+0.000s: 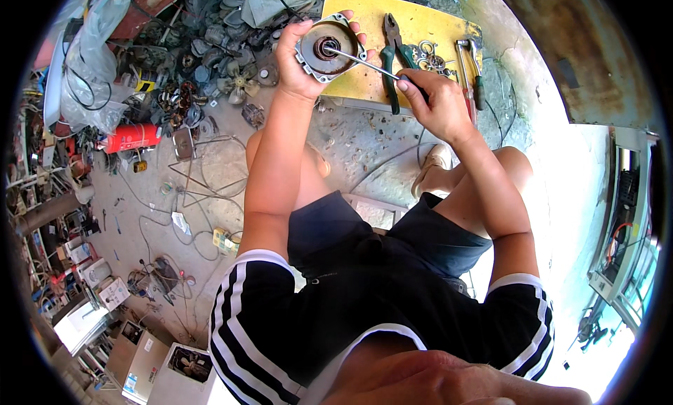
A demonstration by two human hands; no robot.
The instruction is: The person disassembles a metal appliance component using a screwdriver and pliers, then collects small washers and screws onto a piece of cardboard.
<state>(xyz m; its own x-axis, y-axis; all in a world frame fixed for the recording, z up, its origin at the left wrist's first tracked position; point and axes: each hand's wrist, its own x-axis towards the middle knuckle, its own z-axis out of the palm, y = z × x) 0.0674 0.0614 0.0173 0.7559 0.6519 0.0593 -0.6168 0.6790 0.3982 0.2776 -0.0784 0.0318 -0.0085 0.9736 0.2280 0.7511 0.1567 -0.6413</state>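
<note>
My left hand [297,74] is closed around the rim of a round metal motor end cover [310,47], its dished inside facing up. A dark, brownish ring sits around the centre hole of the cover. In my right hand [440,105] is a screwdriver [368,64] with a dark handle and a long, thin shaft. Its tip reaches into the ring at the cover's centre. Both hands are above the near edge of a yellow board [357,7]. Close to my right hand, pliers [392,58] with dark green handles lie on the board.
Several metal rings [429,56] and a hammer-like tool [477,72] lie on the board's right side. Motor parts [224,47] heap up at the far left, near a red cylinder [133,137]. Cables [203,194] trail across the floor. Metal boxes [137,363] stand at lower left.
</note>
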